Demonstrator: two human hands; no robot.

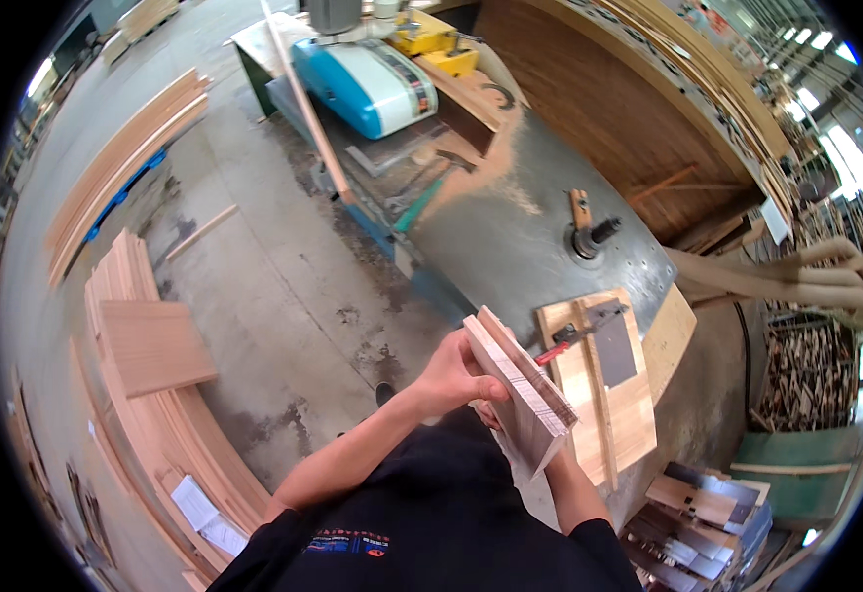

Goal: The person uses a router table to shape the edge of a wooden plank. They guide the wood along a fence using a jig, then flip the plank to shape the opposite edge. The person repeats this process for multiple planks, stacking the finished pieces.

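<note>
A pair of short wooden boards (532,426) is held side by side on edge in front of my body, with a narrow gap between them. My left hand (459,379) grips their near left end, its thumb across the nearer board. From the lower right my right forearm runs up behind the boards. My right hand (489,415) is mostly hidden there; only a bit of its fingers shows at the lower edge, curled around the wood. Just beyond the boards lies a wooden jig (604,424) with a red-handled clamp (553,352) and a dark pad.
The grey metal machine table (510,257) carries an upright spindle (594,237), a blue-and-white motor housing (367,89), a hammer (448,163) and sawdust. Long planks (145,395) are stacked at left. Cut pieces (693,528) are piled at lower right, near a thick hose (757,276).
</note>
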